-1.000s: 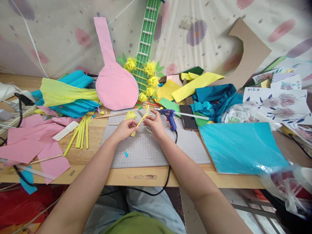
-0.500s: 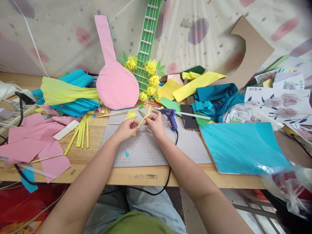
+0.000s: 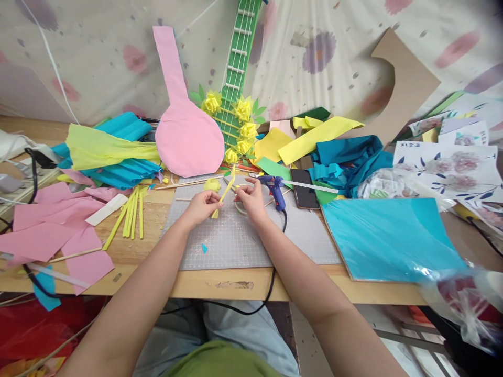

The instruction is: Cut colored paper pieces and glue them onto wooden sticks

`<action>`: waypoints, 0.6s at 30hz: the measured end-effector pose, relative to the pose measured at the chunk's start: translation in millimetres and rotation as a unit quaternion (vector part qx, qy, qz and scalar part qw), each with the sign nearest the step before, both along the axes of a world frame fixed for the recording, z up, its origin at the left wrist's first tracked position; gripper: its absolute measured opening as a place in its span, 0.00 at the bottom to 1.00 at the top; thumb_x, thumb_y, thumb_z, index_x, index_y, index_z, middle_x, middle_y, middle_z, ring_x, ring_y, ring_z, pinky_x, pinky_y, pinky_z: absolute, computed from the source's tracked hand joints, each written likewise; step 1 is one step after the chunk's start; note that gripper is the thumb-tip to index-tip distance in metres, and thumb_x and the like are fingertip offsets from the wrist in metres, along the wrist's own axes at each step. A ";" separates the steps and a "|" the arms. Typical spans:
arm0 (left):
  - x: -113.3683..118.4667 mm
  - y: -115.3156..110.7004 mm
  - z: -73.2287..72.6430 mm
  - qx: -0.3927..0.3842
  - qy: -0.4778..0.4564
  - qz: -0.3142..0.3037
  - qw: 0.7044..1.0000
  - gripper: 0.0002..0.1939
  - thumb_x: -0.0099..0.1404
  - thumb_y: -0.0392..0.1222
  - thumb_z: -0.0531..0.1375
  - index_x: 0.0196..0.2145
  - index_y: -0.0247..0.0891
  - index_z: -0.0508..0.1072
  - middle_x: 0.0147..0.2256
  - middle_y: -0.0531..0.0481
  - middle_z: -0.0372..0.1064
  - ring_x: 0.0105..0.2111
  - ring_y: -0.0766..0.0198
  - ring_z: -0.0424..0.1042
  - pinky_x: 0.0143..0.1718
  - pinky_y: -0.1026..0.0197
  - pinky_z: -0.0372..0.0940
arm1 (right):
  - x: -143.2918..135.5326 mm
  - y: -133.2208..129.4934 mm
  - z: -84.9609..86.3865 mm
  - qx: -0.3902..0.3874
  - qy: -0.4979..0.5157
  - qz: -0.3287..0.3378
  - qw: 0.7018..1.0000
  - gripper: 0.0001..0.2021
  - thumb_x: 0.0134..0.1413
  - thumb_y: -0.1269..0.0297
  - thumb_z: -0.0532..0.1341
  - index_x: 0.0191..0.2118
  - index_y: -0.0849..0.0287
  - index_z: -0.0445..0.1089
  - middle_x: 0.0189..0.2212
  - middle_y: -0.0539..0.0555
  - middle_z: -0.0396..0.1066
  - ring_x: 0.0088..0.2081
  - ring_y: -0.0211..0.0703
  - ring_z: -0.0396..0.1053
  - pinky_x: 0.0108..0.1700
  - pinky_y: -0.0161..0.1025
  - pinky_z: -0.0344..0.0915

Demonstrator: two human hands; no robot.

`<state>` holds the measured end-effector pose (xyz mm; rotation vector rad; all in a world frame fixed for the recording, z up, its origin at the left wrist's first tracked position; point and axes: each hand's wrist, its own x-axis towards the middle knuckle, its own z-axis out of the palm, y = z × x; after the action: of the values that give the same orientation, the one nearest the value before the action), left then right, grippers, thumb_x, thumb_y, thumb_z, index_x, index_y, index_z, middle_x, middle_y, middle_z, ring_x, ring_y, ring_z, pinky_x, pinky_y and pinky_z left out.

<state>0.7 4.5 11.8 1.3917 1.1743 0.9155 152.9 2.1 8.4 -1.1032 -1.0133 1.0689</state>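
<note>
My left hand [image 3: 204, 207] is closed, thumb and fingertips pinching a narrow yellow paper strip [image 3: 228, 191] that slants up and to the right. My right hand [image 3: 251, 200] is just right of the strip, with thumb and forefinger bent close together; whether anything small is between them I cannot make out. Behind my left hand sits a crumpled yellow paper piece [image 3: 212, 184]. Both hands are over the grey cutting mat [image 3: 236, 246]. A blue glue gun [image 3: 275, 189] with a long white glue stick lies right behind my right hand.
A pink paper instrument shape [image 3: 190, 139] and a green one with yellow flowers [image 3: 230, 112] lean at the back. Yellow strips [image 3: 133, 214] and pink scraps [image 3: 58, 225] lie left. A phone [image 3: 305, 188] and turquoise sheets [image 3: 389, 238] are right. The glue gun's cord [image 3: 271, 285] hangs over the edge.
The yellow strip has shifted slightly left with my left hand, and its upper part now stands apart from my right fingertips. My right hand has hardly moved.
</note>
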 end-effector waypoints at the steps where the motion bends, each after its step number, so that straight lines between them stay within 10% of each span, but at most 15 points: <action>1: 0.1 -0.9 1.9 -0.016 -0.014 0.002 1.000 0.17 0.38 0.43 0.66 0.25 0.34 0.67 0.20 0.56 0.63 0.19 0.71 0.60 0.20 0.66 0.56 | -0.8 -0.5 0.0 -0.001 0.007 0.014 1.000 0.20 0.38 0.67 0.60 0.40 0.55 0.52 0.21 0.40 0.64 0.20 0.32 0.64 0.27 0.34 0.65; 18: -4.4 -4.4 5.3 -0.116 -0.085 -0.082 0.986 0.18 0.50 0.54 0.61 0.29 0.34 0.70 0.27 0.50 0.68 0.23 0.71 0.64 0.25 0.66 0.61 | -1.5 -4.3 2.0 -0.013 0.053 0.149 0.987 0.24 0.34 0.65 0.65 0.40 0.55 0.56 0.24 0.43 0.68 0.26 0.33 0.67 0.29 0.33 0.64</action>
<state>-3.7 0.1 17.1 1.1794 0.9879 0.7405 151.3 -2.2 10.4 -0.9229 -1.1036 1.3686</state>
